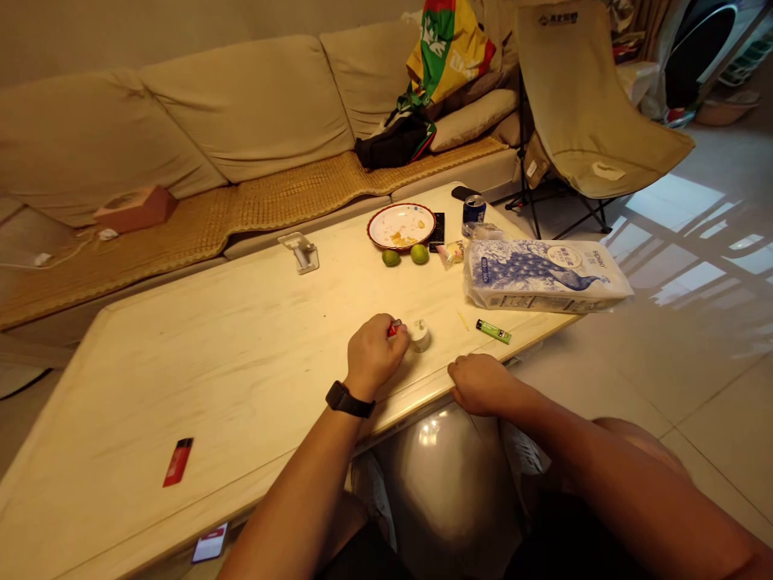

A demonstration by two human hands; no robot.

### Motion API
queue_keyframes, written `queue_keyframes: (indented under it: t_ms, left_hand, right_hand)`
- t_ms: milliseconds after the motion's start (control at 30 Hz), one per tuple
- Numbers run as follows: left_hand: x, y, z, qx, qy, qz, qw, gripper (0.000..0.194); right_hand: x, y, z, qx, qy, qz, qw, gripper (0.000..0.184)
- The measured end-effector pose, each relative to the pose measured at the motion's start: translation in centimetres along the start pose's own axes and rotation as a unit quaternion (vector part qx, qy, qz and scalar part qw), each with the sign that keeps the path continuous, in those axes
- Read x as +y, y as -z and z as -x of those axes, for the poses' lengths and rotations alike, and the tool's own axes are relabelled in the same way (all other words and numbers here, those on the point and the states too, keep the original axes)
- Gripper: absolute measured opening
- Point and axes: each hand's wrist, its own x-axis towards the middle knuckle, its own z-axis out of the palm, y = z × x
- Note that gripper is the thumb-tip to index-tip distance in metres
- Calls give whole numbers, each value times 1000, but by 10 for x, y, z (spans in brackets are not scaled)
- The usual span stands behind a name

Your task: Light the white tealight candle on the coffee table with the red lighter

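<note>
My left hand (373, 350), with a black watch on its wrist, is closed round a small red lighter (394, 327); most of it is hidden by the fingers. Just right of those fingers stands a short, round, whitish thing (419, 335) like a small candle or pot, with dark specks on top. My right hand (480, 383) is curled closed at the table's near edge; whatever it may hold is hidden. A green lighter (493, 331) lies beyond it, beside a thin yellowish strip (463, 320). Far to the left lies another red lighter (178, 462).
Across the table (241, 346) are an oval plate (386, 223) with food scraps, two green limes (419, 254), a blue can (474, 209), a large tissue pack (543, 274) and a white stand (300, 252). A sofa (254, 105) and folding chair (580, 105) stand behind.
</note>
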Motion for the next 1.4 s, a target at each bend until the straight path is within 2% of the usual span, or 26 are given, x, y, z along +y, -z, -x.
queue_keyframes:
  t_ms: [100,233,433,633,733,833,867,900,933,967,1000,1033,1067,1133,1400]
  left_hand:
    - [3,-5,-1,-13,-56,-57,997,22]
    - [4,-9,-4,-19,-97,-84,992,22]
    - [4,-8,-5,-36,-108,-54,992,22]
    - [5,-7,-6,-51,-124,-86,987,21]
    - [6,-5,-6,-49,-105,-48,992,15]
    - [2,1,-6,4,-11,97,995,18]
    - [-1,5,-6,40,36,166,985,21]
    - [-4,8,-6,86,93,253,959,28]
    - [-7,12,-7,126,146,346,919,37]
    - [-10,16,-8,154,170,372,900,47]
    - [-13,19,-9,170,191,404,878,55]
    - [-15,22,-11,190,223,466,835,57]
    - [-16,25,-12,201,240,499,808,58]
    - [-16,28,-15,213,264,547,766,58]
    - [-14,28,-15,212,267,547,765,57]
  right_hand:
    - [0,0,0,-3,-3,0,1000,34]
    - [0,1,0,-12,-3,-1,1000,35]
    - [-1,1,0,-10,-3,-1,1000,35]
    - [-1,2,0,-7,-8,-8,1000,33]
    - [0,2,0,-8,-5,-3,1000,33]
    - [0,1,0,-5,0,-2,1000,33]
    - [0,1,0,-6,0,-2,1000,33]
    - [0,1,0,-7,-1,-3,1000,33]
    - [0,1,0,-10,-1,-3,1000,33]
    - [0,1,0,-13,-2,-4,1000,33]
    - [0,2,0,-13,-3,-5,1000,32]
    - [0,2,0,-13,-3,-6,1000,32]
    - [0,2,0,-14,-4,-6,1000,32]
    - [0,2,0,-14,-4,-5,1000,31]
    - [1,0,0,-5,-3,-1,1000,31]
